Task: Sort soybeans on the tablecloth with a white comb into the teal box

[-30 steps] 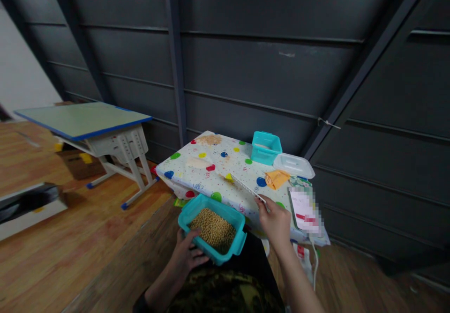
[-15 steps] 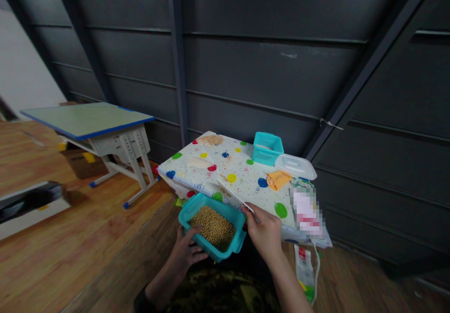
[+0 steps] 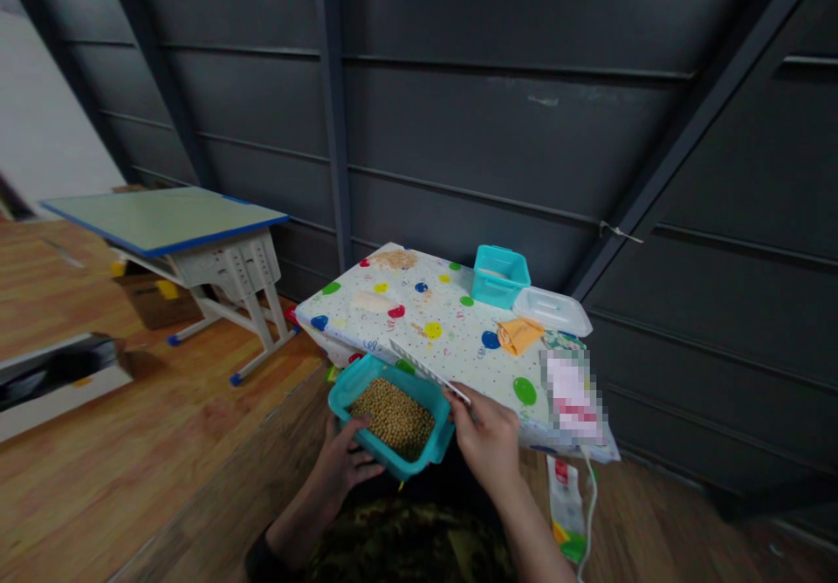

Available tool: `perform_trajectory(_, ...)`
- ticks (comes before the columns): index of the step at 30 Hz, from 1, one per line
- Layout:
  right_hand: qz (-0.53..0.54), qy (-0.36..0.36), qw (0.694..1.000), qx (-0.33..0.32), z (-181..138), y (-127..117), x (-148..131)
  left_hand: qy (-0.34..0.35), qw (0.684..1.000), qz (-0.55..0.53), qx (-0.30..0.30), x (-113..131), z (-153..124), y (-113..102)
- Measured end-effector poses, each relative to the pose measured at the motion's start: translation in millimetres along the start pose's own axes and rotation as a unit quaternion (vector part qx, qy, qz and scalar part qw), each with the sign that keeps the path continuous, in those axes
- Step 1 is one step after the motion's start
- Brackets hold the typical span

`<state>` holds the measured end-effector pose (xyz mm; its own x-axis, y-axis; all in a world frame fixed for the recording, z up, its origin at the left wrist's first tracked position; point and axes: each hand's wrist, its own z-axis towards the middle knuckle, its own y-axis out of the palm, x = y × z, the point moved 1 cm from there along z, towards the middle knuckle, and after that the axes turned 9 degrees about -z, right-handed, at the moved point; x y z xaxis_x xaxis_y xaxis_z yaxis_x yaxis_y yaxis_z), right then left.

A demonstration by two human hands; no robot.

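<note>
My left hand (image 3: 344,461) grips the near left side of a teal plastic container (image 3: 357,375), its thumb over the rim. Round tan beans (image 3: 396,417), like soybeans, fill the lower part of it. The container is held in front of the table's near edge, tilted toward me. My right hand (image 3: 488,435) is closed around one end of a thin, flat white strip (image 3: 422,365), ruler-like, whose exact kind I cannot make out. The strip points left and away from me, above the container's far rim. My right fingers are close to the container's right end.
On the table's patterned cloth (image 3: 451,352) lie tan grains (image 3: 393,258), a pale patch (image 3: 372,302) and an orange cloth (image 3: 519,335). A second teal container (image 3: 498,288) stands beside a clear lid (image 3: 553,311). A green-topped desk (image 3: 163,216) is left; dark panelled wall (image 3: 458,129) behind.
The white strip has turned so that its flat face shows more, and its far end has shifted slightly left. The held container has moved a little left and up.
</note>
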<state>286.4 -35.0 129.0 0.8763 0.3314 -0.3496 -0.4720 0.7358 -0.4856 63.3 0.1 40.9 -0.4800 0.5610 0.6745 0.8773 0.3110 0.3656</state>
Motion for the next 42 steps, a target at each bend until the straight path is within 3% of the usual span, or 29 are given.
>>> perform_trajectory(4,-0.072,0.067,0.995,0.035,9,5,25,-0.007,1.0,-0.002,-0.005,2,-4,2)
perform_trajectory(9,-0.113,0.094,0.989,-0.018,13,11,43,-0.004,1.0,-0.006,0.005,5,-6,3)
perform_trajectory(21,-0.08,0.072,0.994,-0.027,12,17,38,-0.011,1.0,0.0,-0.002,9,-5,2)
perform_trajectory(31,0.019,0.016,0.998,-0.052,1,5,4,-0.011,1.0,-0.003,0.004,10,-5,1)
perform_trajectory(35,0.019,0.069,0.997,-0.028,4,8,5,-0.009,1.0,-0.005,0.011,10,-4,0)
perform_trajectory(42,-0.071,0.144,0.987,0.019,31,28,36,-0.01,1.0,-0.005,0.003,10,-2,-1)
